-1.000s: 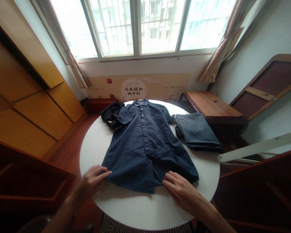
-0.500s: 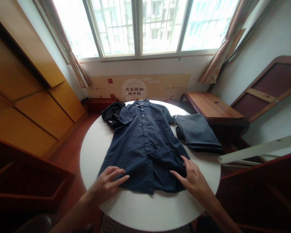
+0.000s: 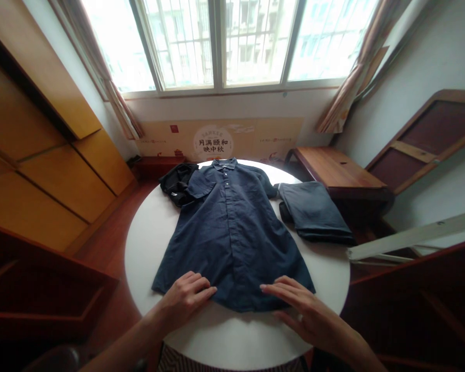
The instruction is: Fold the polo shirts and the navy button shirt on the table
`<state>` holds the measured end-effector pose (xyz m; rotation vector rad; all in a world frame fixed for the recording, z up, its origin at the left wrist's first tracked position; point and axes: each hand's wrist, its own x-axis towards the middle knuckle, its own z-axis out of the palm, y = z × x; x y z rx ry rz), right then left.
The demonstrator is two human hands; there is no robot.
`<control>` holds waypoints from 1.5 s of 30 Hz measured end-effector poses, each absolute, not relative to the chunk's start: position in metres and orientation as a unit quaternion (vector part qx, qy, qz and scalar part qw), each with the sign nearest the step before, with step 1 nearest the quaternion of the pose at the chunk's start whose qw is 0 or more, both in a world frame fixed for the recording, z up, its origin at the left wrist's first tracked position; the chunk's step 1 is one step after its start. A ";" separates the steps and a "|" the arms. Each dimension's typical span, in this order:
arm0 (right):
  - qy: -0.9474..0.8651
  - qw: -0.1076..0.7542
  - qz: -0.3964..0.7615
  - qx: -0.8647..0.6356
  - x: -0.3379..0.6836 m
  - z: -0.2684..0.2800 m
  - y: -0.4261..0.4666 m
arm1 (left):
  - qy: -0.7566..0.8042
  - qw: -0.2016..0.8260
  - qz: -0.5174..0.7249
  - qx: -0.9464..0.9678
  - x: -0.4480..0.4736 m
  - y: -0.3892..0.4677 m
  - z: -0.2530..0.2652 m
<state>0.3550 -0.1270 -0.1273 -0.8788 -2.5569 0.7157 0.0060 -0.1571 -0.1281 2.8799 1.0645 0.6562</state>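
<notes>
A dark navy button-up shirt (image 3: 236, 232) lies front side up on the white round table (image 3: 232, 336), collar at the far side and hem towards me. At the hem's left part, my left hand (image 3: 191, 293) is closed, its bent fingers and thumb together on the cloth. Over the right part of the hem is my right hand (image 3: 296, 305), open, fingers stretched to the left and thumb apart below them. The shirt's left-lying sleeve overlaps a crumpled black garment (image 3: 174, 181).
Folded dark grey clothes (image 3: 315, 212) lie at the table's right. Beyond it stands a wooden desk (image 3: 337, 168). A white bar (image 3: 414, 237) slants in from the right. Yellow cabinets (image 3: 62, 181) stand at left, windows (image 3: 251, 41) ahead.
My left hand has moved right and its fingers have curled at the hem. My right hand has come lower and turned inward. The shirt's lower right part now lies flatter and wider.
</notes>
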 end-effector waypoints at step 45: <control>-0.974 0.120 0.079 -0.173 0.237 -0.139 -0.131 | 0.744 0.035 0.485 0.458 -0.098 0.154 -0.095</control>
